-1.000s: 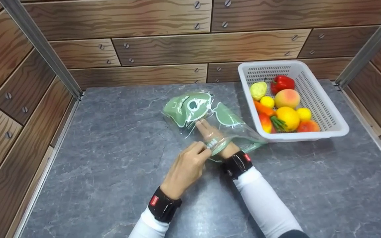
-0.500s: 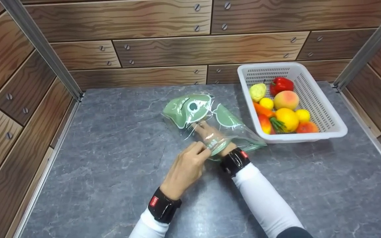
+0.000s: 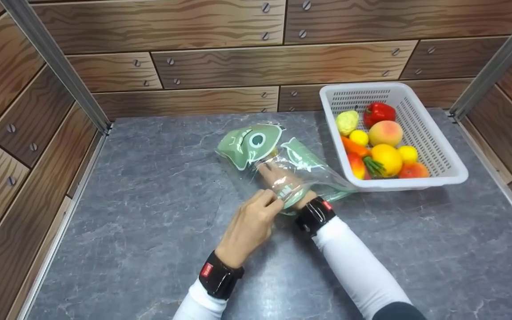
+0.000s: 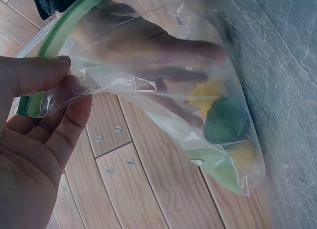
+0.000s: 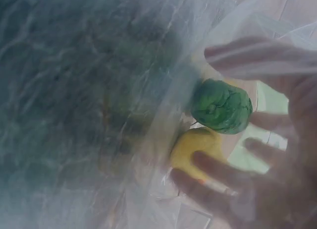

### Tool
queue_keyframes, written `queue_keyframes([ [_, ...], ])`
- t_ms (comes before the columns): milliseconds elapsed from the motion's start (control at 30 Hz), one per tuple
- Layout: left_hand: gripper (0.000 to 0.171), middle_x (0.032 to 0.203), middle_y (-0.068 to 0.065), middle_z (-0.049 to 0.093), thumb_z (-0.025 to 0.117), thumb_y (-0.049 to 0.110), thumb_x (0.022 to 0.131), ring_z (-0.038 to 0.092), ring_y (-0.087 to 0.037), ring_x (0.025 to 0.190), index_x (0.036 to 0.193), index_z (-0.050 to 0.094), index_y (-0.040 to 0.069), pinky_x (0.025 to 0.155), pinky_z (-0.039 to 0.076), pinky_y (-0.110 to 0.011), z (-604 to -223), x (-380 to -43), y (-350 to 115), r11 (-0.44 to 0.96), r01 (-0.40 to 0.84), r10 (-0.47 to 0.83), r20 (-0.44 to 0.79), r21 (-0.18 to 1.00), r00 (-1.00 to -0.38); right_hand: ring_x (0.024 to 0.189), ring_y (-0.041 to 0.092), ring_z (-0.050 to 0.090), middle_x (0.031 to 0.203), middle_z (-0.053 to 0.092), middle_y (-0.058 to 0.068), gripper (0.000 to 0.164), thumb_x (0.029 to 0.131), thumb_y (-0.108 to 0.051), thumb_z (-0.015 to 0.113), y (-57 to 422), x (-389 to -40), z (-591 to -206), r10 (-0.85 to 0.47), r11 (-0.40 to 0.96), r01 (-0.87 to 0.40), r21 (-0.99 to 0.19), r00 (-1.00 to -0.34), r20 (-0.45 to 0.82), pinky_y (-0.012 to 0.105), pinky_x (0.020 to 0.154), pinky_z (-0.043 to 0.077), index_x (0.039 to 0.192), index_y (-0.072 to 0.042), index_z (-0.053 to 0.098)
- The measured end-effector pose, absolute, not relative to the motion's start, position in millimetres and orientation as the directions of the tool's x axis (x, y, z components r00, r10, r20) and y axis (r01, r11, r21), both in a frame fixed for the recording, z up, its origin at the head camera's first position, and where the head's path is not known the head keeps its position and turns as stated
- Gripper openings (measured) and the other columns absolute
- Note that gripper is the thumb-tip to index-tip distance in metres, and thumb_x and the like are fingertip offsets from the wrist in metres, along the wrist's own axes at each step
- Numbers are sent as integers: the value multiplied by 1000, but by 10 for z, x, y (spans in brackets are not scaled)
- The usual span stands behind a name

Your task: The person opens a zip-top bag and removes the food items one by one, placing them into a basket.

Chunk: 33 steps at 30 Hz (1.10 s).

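"Clear bag with green print: where does it lie?"

"On the grey tabletop, left of the basket, its mouth on the near side. Whether its near right corner touches the basket cannot be told."

"And from left to right, what comes first?"

"The left hand, at the near edge of the bag's mouth. Its thumb and fingers pinch the green strip there."

"Next to it?"

"The right hand, inside the bag, with a black wristband just outside the mouth. Its fingers are extended and spread apart. A green round thing shows between thumb and fingers, a yellow thing just beside it, two fingertips in front."

"Does it grip either one?"

"Neither has fingers curled round it. Through the cloudy plastic, contact cannot be told."

"And farthest right?"

"A white basket holding, among others, a lumpy pale-yellow fruit, a red pepper, a peach-like fruit and a small yellow fruit."
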<state>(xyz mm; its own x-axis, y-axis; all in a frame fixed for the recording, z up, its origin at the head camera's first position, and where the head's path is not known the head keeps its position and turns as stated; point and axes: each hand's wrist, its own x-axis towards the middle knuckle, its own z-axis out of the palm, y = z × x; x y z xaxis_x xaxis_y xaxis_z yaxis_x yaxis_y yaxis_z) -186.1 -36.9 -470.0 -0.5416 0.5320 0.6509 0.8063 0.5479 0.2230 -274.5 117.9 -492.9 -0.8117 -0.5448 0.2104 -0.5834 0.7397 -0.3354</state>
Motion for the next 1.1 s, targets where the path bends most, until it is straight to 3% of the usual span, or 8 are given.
queue_keyframes([
  [167,13,88,-2,61,69,-8,88,60,-13,79,92,70,5,70,54,-16,-4696,-1860,-365,547,807,537,647,222,-542,143,44,43,159,38,25,68,91,-13,67,1150,-2748,-4880,-579,752,-580,-315,-808,106,57,114,41,154,-3,43],
  [333,13,88,-1,61,67,-7,90,60,-13,79,92,71,5,69,53,-16,-4699,-1864,-364,543,808,537,647,226,-542,139,46,46,158,40,24,67,87,-6,70,1098,-2792,-4873,-583,748,-598,-287,-799,146,56,110,47,151,-4,48],
  [533,16,90,-1,61,67,-10,88,60,-14,81,91,69,5,71,54,-18,-4690,-1861,-370,538,811,531,655,229,-538,148,50,31,166,26,22,79,84,-8,75,1077,-2861,-4902,-549,782,-558,-279,-828,116,61,117,36,156,-11,44],
  [733,15,90,-2,62,67,-10,88,61,-13,82,91,69,5,72,55,-18,-4698,-1862,-369,538,808,529,650,239,-545,152,50,19,169,13,23,87,85,-2,72,1049,-2899,-4934,-498,818,-506,-274,-861,102,61,118,32,161,-22,36],
  [867,16,91,-2,62,68,-11,87,61,-13,82,91,69,5,72,55,-17,-4695,-1863,-367,540,808,529,652,235,-543,153,43,25,167,25,22,72,92,6,55,1015,-2908,-4902,-511,823,-535,-190,-844,163,54,124,28,159,-14,38],
  [967,22,91,-2,61,68,-15,83,60,-13,81,91,68,5,71,54,-17,-4696,-1866,-370,540,810,526,660,228,-536,142,38,44,158,42,22,61,95,7,44,984,-2918,-4858,-511,823,-538,-182,-841,178,48,119,38,154,-7,43],
  [1100,25,90,-2,60,69,-17,80,59,-13,81,90,68,6,71,54,-17,-4698,-1870,-377,540,812,522,669,221,-529,123,36,60,144,57,20,52,96,4,49,970,-2941,-4838,-499,819,-518,-247,-855,138,45,107,50,147,-7,51],
])
